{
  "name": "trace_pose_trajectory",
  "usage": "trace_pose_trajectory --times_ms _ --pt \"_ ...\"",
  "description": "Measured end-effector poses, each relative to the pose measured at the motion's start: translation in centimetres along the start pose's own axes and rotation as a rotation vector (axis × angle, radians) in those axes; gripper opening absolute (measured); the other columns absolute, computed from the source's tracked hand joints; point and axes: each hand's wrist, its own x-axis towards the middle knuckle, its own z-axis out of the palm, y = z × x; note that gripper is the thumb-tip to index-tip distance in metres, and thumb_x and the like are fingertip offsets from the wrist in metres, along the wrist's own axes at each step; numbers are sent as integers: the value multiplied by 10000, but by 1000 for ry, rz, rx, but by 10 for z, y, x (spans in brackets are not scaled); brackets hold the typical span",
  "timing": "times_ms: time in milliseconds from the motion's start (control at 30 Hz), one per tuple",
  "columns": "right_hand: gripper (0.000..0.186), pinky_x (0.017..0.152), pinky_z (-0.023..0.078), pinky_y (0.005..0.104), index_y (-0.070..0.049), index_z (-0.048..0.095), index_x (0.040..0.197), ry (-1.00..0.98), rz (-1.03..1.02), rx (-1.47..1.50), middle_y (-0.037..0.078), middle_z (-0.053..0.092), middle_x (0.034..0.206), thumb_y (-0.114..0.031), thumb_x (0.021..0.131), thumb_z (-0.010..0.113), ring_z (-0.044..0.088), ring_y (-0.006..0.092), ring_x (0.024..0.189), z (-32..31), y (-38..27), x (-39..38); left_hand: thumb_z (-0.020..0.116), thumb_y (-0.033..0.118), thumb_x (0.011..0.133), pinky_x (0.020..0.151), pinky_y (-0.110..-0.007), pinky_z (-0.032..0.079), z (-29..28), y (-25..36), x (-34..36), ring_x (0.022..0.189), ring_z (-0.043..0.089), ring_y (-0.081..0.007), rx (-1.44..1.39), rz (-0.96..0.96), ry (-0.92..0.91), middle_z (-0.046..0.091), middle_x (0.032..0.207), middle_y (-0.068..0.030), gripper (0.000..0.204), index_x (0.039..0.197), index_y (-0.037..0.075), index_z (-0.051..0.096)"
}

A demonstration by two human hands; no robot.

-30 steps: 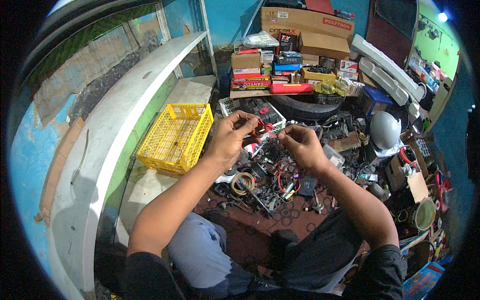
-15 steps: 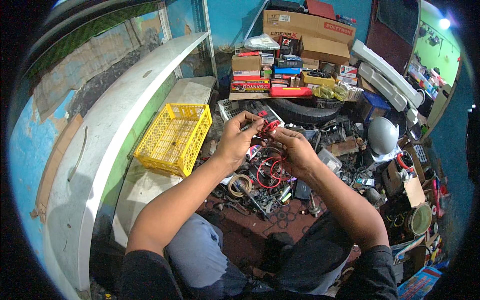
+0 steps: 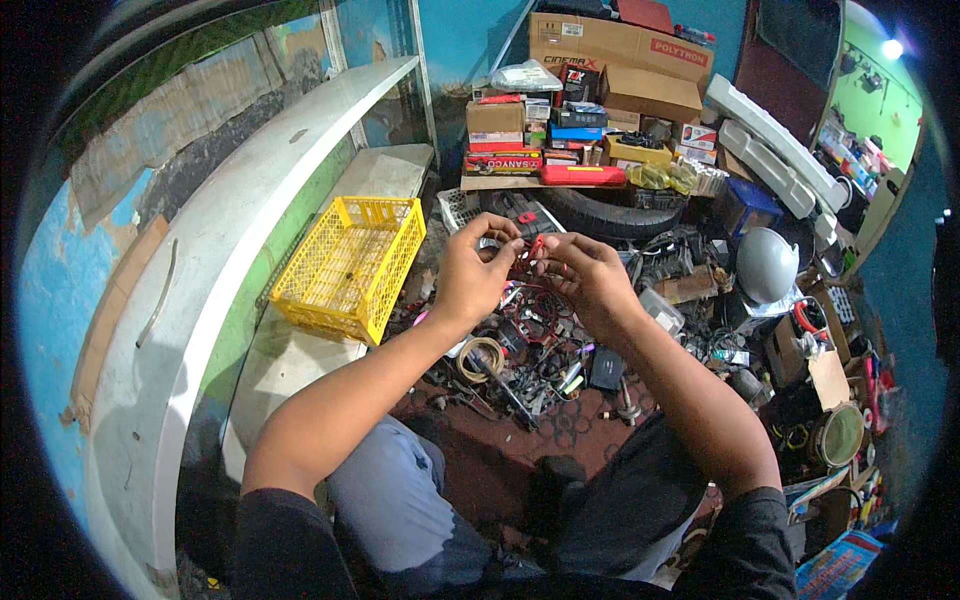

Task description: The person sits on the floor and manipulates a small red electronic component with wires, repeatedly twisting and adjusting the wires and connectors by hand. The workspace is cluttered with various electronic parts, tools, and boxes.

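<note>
Both hands meet in front of me above a heap of parts. A bunched red wire (image 3: 530,254) with darker strands lies between them. My left hand (image 3: 470,272) is closed, pinching the bunch between thumb and fingertips from the left. From the right, the bent fingers of my right hand (image 3: 592,282) close on the same wire. Its far ends are partly hidden behind my fingers and among the clutter. Below my hands are a tan coiled ring (image 3: 482,360) and a small black box (image 3: 606,368).
A yellow plastic crate (image 3: 348,262) stands on the low ledge at left, beside a long white shelf (image 3: 250,150). Stacked boxes (image 3: 620,52) and a black tyre (image 3: 615,218) are at the back. A grey helmet-like shell (image 3: 767,265) sits at right among tools and cartons.
My right hand has lifted slightly and its fingers have shifted on the wire. The wide red loop that hung below my hands no longer shows there. My left hand stays nearly in place.
</note>
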Motion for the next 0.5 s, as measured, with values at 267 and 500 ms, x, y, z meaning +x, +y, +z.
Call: trace_pose_trajectory --times_ms 267,500 --pt "280 610 490 245 32 623 990 127 -61 -216 77 665 875 -189 854 731 599 111 690 0 10 -2 673 122 870 695 -268 509 -4 2 -8 809 652 -128 148 92 -167 703 926 -66 170 1011 36 712" --pt "238 625 496 256 28 625 996 85 -114 -276 78 662 862 -181 895 679 603 117 723 -2 10 -1 727 133 833 808 -315 495 -4 -7 -4 913 640 -176 77 -21 -187 679 964 -112 145 918 16 721"
